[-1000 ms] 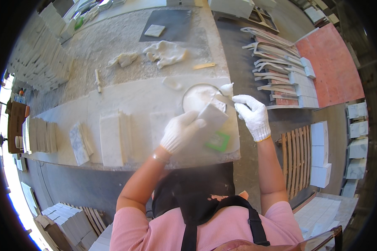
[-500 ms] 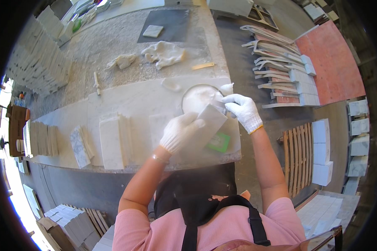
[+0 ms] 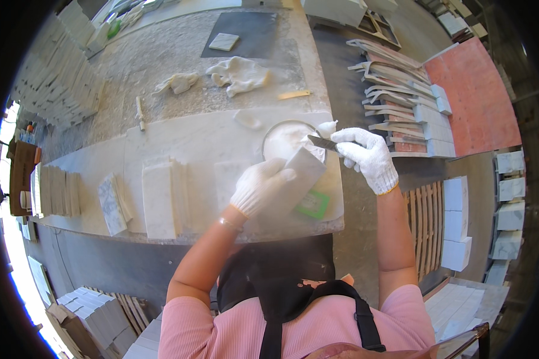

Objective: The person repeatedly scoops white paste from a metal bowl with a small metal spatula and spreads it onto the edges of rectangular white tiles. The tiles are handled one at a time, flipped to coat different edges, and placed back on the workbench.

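My left hand point(image 3: 259, 186), in a white knit glove, grips a flat pale stone tile point(image 3: 306, 172) by its left side, thumb on the top face. My gloved right hand point(image 3: 371, 160) is closed round a putty knife point(image 3: 322, 142) with a dark blade. White paste clings to the blade's tip, just above the tile's far edge. Beyond the tile stands a round bowl point(image 3: 264, 142) holding white paste point(image 3: 283, 137); the tile hides part of its near side. A green-and-white pad or box point(image 3: 315, 204) lies partly beneath the tile.
Stacked tiles point(image 3: 159, 202) stand on the white slab left of my hands, with a veined tile point(image 3: 112, 206) beside them. Crumpled gloves point(image 3: 241, 75) and a yellowish strip point(image 3: 294, 94) lie farther back. Right of the table are a strapped pallet point(image 3: 401, 113) and a slatted pallet point(image 3: 424, 227).
My right hand has drawn back to the right and turned, so the knife's dark blade now shows above the tile. My left hand and the tile have barely moved.
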Motion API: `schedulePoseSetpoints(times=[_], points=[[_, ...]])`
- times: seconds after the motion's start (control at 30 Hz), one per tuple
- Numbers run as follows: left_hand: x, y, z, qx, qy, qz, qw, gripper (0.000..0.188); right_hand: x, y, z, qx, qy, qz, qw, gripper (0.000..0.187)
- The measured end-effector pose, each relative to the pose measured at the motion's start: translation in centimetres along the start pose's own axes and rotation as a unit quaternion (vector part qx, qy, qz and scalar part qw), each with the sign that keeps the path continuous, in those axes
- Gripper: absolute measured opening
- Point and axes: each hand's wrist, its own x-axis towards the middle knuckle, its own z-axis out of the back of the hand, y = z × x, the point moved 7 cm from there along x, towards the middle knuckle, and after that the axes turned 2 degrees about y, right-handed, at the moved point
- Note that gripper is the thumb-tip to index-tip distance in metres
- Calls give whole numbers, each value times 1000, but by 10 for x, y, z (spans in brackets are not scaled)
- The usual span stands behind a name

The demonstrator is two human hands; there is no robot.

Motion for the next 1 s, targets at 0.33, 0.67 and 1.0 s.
schedulePoseSetpoints(times=[0.33,0.67,1.0], points=[[3,4,0,-13,2,20,1000,46,-9,17,-7,-79,-12,79,994,22],[0,0,3,-2,4,21,1000,50,-11,10,1,-99,-48,118,987,22],[5,13,0,-85,14,10,996,44,-14,-19,0,65,-13,-18,998,25]])
